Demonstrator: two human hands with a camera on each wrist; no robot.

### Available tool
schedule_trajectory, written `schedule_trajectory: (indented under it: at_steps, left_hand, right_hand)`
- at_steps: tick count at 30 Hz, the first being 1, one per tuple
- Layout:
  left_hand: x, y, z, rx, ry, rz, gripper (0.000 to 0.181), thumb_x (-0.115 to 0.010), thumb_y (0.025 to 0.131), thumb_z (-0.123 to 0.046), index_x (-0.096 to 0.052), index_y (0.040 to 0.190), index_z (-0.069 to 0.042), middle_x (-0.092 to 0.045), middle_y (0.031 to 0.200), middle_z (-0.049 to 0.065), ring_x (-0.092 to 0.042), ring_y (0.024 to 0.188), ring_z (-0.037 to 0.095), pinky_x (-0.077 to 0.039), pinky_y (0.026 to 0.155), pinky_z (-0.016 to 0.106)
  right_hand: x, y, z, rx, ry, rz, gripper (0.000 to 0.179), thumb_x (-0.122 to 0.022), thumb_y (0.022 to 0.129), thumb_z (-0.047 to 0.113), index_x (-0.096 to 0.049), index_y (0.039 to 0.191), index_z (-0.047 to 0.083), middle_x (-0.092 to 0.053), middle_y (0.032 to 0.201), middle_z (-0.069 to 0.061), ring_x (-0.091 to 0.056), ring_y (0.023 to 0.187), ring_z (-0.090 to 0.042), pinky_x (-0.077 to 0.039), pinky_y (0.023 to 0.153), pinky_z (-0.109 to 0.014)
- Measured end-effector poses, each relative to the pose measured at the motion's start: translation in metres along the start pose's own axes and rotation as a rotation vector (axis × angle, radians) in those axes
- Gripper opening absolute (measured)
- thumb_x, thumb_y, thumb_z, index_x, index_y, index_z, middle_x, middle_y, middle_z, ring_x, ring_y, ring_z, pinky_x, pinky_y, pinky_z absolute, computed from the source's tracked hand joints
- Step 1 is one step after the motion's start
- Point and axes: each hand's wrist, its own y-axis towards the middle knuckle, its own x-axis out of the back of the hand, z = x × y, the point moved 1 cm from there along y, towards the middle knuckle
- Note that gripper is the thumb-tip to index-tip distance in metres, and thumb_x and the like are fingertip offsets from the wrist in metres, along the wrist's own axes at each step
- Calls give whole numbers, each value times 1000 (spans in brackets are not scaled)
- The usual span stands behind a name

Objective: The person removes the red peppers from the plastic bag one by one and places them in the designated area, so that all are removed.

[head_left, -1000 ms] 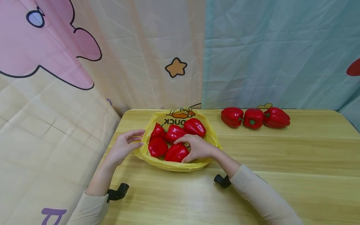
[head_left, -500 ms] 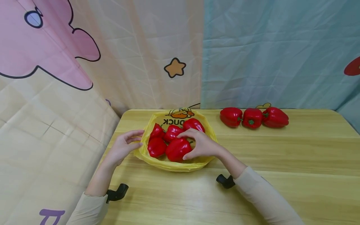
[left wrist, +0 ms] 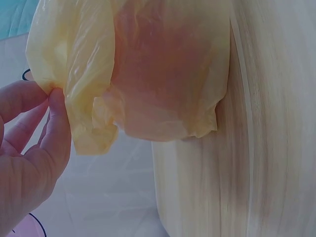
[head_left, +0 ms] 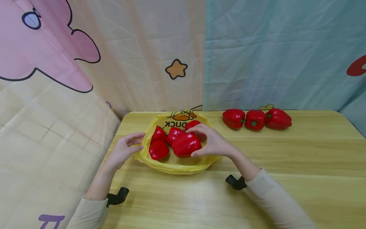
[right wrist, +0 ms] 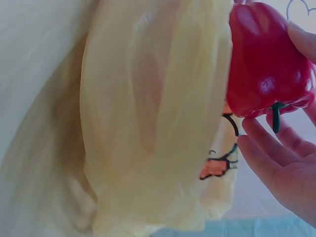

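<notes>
The right hand holds a red pepper over the mouth of the yellow bag, thumb on one side and fingers spread along another, while the left hand pinches the bag's rim between thumb and fingers. The pepper's even gloss suggests a light, firm imitation, hard to bruise but likely to slide under a dry touch, so a wide hold across its fattest part, as here, seems safer than one on the stem. The bag looks thin, limp and easily torn; a small pinch at the edge should steady it, though a hard tug could stretch it. The head view alone lays out the other peppers inside the bag and the three peppers in a row on the bench, but does not clearly show the held pepper's stem; the right wrist view does, green and turned toward the palm, with the pepper showing past the bag's edge. The left wrist view makes plain the thumb meeting a finger on the film, and the contents there are only a dull red blur.
</notes>
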Motion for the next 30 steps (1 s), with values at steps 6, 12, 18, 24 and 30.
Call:
schedule_trajectory:
  at_steps: [6, 12, 18, 24, 30]
  left_hand:
    - [0, 0, 1, -5, 5, 3, 48, -58, 85, 8, -45, 131, 9, -46, 129, 28, -53, 109, 29, -52, 78, 23]
    - [0, 1, -1, 6, 8, -2, 48, -58, 86, 7, -45, 132, 8, -46, 130, 27, -52, 111, 32, -52, 78, 22]
    - [0, 1, -3, 17, 8, -4, 48, -58, 86, 6, -45, 132, 7, -45, 130, 26, -49, 113, 35, -52, 78, 22]
    - [1, -1, -1, 8, 16, -3, 47, -58, 86, 6, -45, 132, 8, -45, 130, 27, -49, 112, 36, -51, 79, 22]
    - [2, -1, -2, -6, 17, 1, 47, -58, 86, 6, -46, 131, 9, -46, 130, 27, -50, 112, 36, -52, 78, 22]
  right_hand:
    - [15, -8, 1, 5, -20, -39, 64, -84, 66, 19, -57, 124, 16, -53, 121, -3, -51, 103, -21, -51, 82, -39]
    - [28, -18, -2, -17, -34, -94, 65, -84, 65, 22, -56, 124, 15, -53, 121, -2, -51, 106, -21, -51, 82, -42]
    - [43, -28, -6, -4, -41, -172, 64, -85, 65, 19, -57, 123, 16, -53, 117, 0, -53, 105, -18, -52, 79, -37]
    - [61, -41, -9, -34, -76, -229, 65, -84, 66, 18, -56, 124, 13, -52, 120, -3, -53, 105, -19, -52, 80, -34]
    - [77, -54, -13, -78, -92, -282, 65, -83, 69, 14, -54, 127, 13, -51, 124, -5, -53, 104, -21, -51, 79, -22]
